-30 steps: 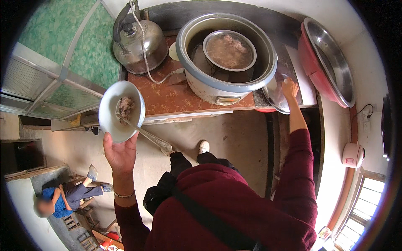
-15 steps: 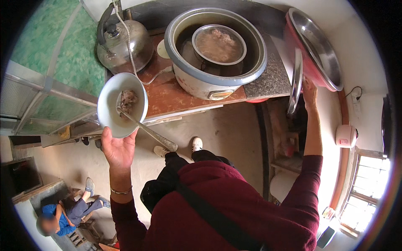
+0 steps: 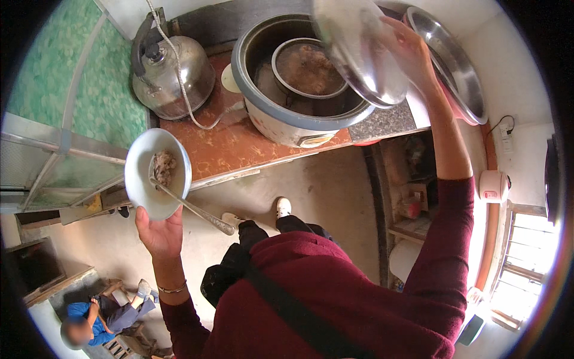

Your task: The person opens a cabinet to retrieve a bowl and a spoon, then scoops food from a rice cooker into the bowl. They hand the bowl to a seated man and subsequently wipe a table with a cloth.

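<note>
My left hand [image 3: 160, 230] grips a white bowl [image 3: 135, 173] by its near side. In the bowl lie some meat pieces [image 3: 163, 167] and a metal spoon [image 3: 197, 213], its handle sticking out over the rim. My right hand [image 3: 409, 51] holds a round, shiny lid [image 3: 353, 45], tilted and blurred by motion. The lid is above the right side of a large rice cooker [image 3: 281, 122]. Inside the cooker sits a small metal bowl [image 3: 311, 94] of meat in broth [image 3: 308, 67], its right edge partly behind the lid.
A metal kettle [image 3: 173, 78] stands left of the cooker on the brown counter [image 3: 221, 146], a cord [image 3: 179, 72] hanging across it. Metal and pink basins [image 3: 466, 78] lean at the right. A green-paned cabinet [image 3: 36, 72] flanks the left. Behind, a person in blue [image 3: 89, 323] sits.
My right hand has raised the lid from beside the basins and swung it left over the cooker. My left hand has drawn the white bowl slightly left and nearer to me.
</note>
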The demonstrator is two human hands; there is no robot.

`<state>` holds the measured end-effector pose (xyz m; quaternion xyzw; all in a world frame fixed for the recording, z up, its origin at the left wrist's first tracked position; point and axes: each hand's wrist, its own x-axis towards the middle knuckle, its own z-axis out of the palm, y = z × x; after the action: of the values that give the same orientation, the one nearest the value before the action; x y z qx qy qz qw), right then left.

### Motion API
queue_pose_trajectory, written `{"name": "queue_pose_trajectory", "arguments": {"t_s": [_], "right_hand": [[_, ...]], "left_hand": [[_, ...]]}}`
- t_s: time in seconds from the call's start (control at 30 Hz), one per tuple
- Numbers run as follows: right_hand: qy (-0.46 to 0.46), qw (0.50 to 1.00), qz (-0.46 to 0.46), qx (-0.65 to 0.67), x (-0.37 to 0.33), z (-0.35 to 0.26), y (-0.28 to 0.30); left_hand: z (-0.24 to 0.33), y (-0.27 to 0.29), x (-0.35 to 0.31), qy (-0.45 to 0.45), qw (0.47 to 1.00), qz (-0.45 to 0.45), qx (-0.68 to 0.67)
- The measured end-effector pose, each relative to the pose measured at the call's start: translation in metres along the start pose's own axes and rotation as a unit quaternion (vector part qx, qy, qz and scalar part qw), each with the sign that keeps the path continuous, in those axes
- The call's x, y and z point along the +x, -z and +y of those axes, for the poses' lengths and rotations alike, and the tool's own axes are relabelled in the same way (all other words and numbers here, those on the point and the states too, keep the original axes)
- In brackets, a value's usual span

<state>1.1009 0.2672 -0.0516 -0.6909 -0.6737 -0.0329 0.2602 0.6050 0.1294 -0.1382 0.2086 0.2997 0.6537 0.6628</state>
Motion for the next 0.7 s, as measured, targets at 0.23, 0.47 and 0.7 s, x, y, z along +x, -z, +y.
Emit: {"name": "queue_pose_trajectory", "arguments": {"t_s": [0.23, 0.47, 0.7], "right_hand": [[0.166, 0.986, -0.033, 0.002, 0.023, -0.048, -0.035], [0.211, 0.974, -0.086, -0.006, 0.022, -0.063, -0.056], [0.215, 0.969, -0.119, 0.008, 0.019, -0.069, -0.065]], "left_hand": [[0.010, 0.000, 0.000, -0.015, 0.999, 0.025, 0.017], [0.011, 0.006, -0.008, -0.025, 1.000, 0.007, 0.010], [0.010, 0.007, -0.010, -0.028, 1.000, -0.009, 0.001]]}}
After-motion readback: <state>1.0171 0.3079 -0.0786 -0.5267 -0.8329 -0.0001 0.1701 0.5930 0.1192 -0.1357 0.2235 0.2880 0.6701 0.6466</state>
